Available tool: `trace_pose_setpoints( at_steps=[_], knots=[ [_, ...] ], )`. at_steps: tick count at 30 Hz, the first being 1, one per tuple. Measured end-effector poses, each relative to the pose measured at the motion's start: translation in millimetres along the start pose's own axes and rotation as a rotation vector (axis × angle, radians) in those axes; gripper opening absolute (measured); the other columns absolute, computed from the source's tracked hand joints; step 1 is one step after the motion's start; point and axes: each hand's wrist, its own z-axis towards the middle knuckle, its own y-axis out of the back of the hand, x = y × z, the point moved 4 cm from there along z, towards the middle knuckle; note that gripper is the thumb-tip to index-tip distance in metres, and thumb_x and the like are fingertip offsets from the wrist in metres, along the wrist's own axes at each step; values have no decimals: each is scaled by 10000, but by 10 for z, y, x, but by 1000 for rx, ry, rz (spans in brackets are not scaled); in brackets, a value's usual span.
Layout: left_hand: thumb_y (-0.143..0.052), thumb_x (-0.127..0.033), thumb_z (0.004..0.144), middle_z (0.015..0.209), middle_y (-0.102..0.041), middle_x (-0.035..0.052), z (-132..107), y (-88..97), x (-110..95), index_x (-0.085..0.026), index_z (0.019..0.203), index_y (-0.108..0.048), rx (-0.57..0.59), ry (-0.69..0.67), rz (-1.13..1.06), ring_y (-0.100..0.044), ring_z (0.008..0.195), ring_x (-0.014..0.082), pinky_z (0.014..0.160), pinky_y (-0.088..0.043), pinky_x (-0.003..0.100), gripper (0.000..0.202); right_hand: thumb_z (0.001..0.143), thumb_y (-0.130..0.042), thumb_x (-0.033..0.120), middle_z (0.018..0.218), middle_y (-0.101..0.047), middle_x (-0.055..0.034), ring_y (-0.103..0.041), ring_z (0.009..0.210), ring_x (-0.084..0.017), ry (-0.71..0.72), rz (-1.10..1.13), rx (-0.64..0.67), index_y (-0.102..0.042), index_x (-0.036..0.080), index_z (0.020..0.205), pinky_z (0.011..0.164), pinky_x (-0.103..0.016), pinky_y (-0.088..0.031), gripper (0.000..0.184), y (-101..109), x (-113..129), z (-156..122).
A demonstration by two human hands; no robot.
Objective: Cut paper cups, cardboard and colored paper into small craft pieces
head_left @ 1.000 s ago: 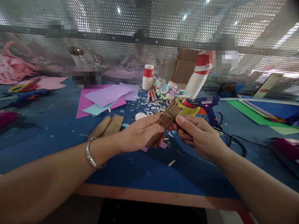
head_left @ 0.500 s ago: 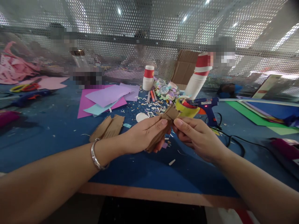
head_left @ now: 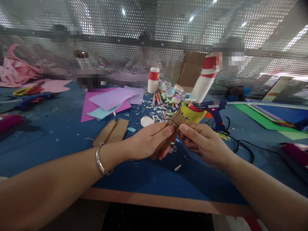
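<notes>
Above the blue table, my left hand is closed around a folded strip of brown cardboard. Its torn, ragged end sticks up past my thumb. My right hand pinches the edge of this same cardboard between thumb and fingers. Part of the strip is hidden behind my left palm and fingers. Left of my hands, more torn cardboard lies on the table. Just behind my right hand, a blue glue gun rests with its nozzle at a yellow roll, its small red light on.
Paper scraps litter the table behind my hands. Purple paper sheets lie left of them. Paper cups and a leaning cup stack stand at the back. A black cable runs to the right.
Both hands keep their hold on the cardboard, almost in place. Its torn top end has tipped slightly toward the right. The whole view has shifted a little.
</notes>
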Motion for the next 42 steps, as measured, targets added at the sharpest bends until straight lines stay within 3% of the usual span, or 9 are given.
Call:
trace_pose_setpoints(
  at_steps=[10, 15, 23, 29, 34, 40, 42],
  knots=[
    [-353, -443, 1068, 604, -593, -17, 9, -42, 21, -174, 886, -525, -16, 23, -216, -549, 501, 91, 461, -404, 182, 367, 860, -676, 650, 532, -242, 101, -164, 442, -44, 50, -19, -10, -474, 207, 691, 363, -192, -92, 515, 11, 29, -12],
    [-333, -472, 1069, 543, -540, -43, -21, -46, 0, -183, 865, -513, -14, 23, -125, -468, 445, 84, 423, -350, 180, 397, 853, -673, 664, 535, -259, 95, -180, 440, -46, 57, -46, -13, -473, 208, 684, 362, -201, -94, 526, 1, 28, -12],
    [-333, -482, 1064, 553, -540, -47, -39, -85, 19, -192, 847, -487, 1, 31, -64, -465, 442, 78, 414, -369, 168, 394, 870, -641, 676, 548, -245, 97, -155, 440, -45, 88, -113, 17, -454, 212, 682, 362, -217, -89, 535, 14, 32, -25],
    [-339, -464, 1067, 519, -523, -44, -21, -90, 19, -187, 838, -511, -9, 58, -232, -451, 427, 81, 393, -339, 165, 398, 903, -621, 645, 560, -285, 87, -184, 443, -49, 90, -129, -1, -480, 204, 711, 367, -216, -113, 501, 42, 17, -25],
    [-338, -454, 1063, 497, -502, -46, -35, -122, -15, -180, 827, -522, 70, 80, -331, -442, 413, 83, 401, -350, 177, 405, 930, -590, 635, 563, -333, 68, -228, 462, -59, 123, -136, 17, -485, 198, 693, 379, -216, -144, 508, 42, 42, -43],
    [-458, -308, 1038, 738, -654, 3, -21, -11, -54, -163, 949, -545, -168, 44, -222, -641, 615, 97, 578, -496, 202, 191, 898, -600, 678, 532, -295, 86, -196, 445, -60, 81, -172, -8, -518, 199, 707, 382, -220, -133, 522, 47, -11, 19],
    [-478, -299, 1022, 752, -643, -6, -21, 44, -62, -170, 928, -547, -233, 52, -201, -634, 597, 96, 536, -466, 198, 174, 874, -613, 700, 521, -290, 94, -193, 445, -60, 31, -146, -13, -536, 195, 730, 385, -216, -123, 531, 43, -20, 32]
  ],
)
